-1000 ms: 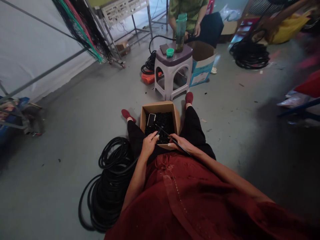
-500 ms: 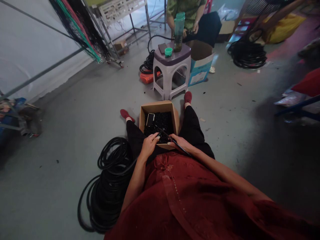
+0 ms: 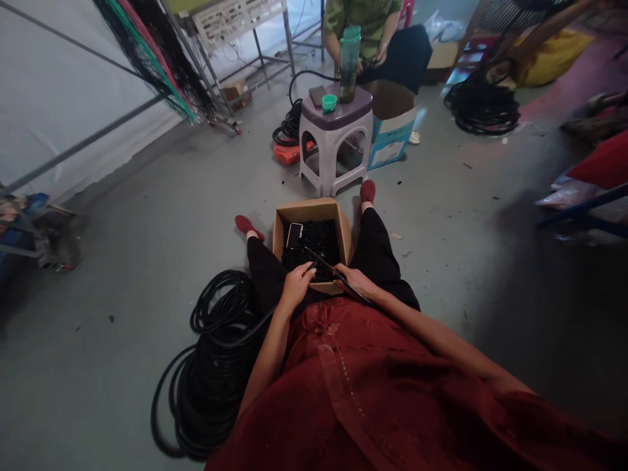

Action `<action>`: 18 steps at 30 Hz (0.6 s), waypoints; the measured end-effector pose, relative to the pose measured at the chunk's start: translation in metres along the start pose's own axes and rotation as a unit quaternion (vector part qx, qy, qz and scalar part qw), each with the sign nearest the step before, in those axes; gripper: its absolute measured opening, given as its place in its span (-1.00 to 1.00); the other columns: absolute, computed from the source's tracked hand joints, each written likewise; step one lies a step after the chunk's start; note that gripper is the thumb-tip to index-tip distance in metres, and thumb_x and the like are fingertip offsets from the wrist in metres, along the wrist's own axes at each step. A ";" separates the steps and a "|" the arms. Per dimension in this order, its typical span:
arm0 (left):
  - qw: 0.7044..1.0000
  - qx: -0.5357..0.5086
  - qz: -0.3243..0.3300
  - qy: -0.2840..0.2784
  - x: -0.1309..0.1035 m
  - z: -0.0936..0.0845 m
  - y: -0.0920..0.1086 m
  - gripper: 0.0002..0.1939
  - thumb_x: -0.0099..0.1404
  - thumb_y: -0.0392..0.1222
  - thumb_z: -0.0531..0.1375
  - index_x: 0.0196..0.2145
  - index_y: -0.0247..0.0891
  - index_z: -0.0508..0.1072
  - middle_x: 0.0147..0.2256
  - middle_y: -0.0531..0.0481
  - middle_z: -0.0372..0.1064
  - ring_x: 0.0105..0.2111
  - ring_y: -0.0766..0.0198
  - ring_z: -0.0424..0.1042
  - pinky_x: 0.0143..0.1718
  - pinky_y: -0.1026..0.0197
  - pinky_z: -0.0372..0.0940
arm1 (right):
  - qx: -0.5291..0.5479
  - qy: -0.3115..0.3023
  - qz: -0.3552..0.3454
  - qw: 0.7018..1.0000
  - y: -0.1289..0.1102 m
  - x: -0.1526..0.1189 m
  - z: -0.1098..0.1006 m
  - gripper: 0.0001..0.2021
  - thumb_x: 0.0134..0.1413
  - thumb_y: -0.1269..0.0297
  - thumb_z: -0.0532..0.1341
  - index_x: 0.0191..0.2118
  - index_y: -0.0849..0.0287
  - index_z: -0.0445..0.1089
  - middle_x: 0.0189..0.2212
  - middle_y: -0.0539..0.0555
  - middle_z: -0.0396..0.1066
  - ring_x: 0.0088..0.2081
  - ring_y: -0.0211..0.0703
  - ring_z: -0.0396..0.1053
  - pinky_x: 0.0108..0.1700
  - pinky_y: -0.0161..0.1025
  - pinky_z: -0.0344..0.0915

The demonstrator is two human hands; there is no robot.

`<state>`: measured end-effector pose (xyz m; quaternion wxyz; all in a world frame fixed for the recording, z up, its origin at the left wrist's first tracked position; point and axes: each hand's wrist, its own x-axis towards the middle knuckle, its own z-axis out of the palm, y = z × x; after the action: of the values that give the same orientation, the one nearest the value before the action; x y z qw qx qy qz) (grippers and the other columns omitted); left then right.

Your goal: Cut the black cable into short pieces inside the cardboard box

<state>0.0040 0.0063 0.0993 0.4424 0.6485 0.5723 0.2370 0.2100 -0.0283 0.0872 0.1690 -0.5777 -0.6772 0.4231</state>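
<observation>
My left hand (image 3: 297, 282) is closed, its thumb and fingers pinching a short dark end over the near part of an open cardboard box (image 3: 314, 208). A length of black hose or cable runs from the coil (image 3: 216, 366) at my left to behind my left forearm. My right hand (image 3: 357, 281) is closed on a long, thin dark rod-like tool (image 3: 353, 288), slanting from above the box back along my wrist; its exact kind is unclear. Inside the box lie many small black pieces (image 3: 321, 234) and a phone (image 3: 294, 235). The box stands between my legs.
Beyond the box is a plastic stool (image 3: 338, 121) bearing a tall bottle (image 3: 350, 65) and a green cap (image 3: 329, 103). Behind it, a person in green sits by a blue carton (image 3: 387, 150). Another black coil (image 3: 483, 108) lies at the back right.
The view has shifted very slightly. Both hands stay almost in place over the near edge of the box, with the left turned a little; their grips look unchanged.
</observation>
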 end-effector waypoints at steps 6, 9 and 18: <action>1.000 -0.010 -0.014 -0.010 0.003 0.008 -0.005 -0.62 0.27 -0.17 0.13 0.00 -0.32 0.50 -0.29 -0.09 0.55 -0.35 0.27 0.47 -0.24 0.24 0.35 | -0.013 -0.005 0.012 1.000 0.006 0.001 0.002 -0.83 0.06 0.29 0.08 -0.19 0.14 0.26 -0.41 0.05 0.36 -0.35 -0.14 0.33 -0.31 -0.33 0.12; 0.999 -0.015 -0.022 -0.020 0.003 0.009 -0.006 -0.59 0.27 -0.17 0.13 0.03 -0.37 0.48 -0.30 -0.11 0.54 -0.38 0.30 0.45 -0.27 0.26 0.34 | -0.019 -0.007 0.021 1.000 0.008 0.002 0.003 -0.82 0.06 0.30 0.08 -0.19 0.15 0.27 -0.43 0.03 0.35 -0.37 -0.16 0.32 -0.34 -0.35 0.10; 0.999 -0.021 -0.030 -0.023 0.009 0.009 -0.012 -0.56 0.26 -0.18 0.12 0.06 -0.37 0.46 -0.29 -0.12 0.53 -0.42 0.31 0.40 -0.30 0.27 0.29 | -0.035 -0.003 0.040 0.999 0.012 0.003 0.005 -0.86 0.09 0.29 0.08 -0.21 0.14 0.28 -0.48 0.01 0.33 -0.43 -0.21 0.28 -0.39 -0.38 0.05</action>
<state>0.0075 0.0111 0.0831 0.4760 0.6270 0.5757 0.2210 0.2131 -0.0274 0.0737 0.1297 -0.6089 -0.6685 0.4068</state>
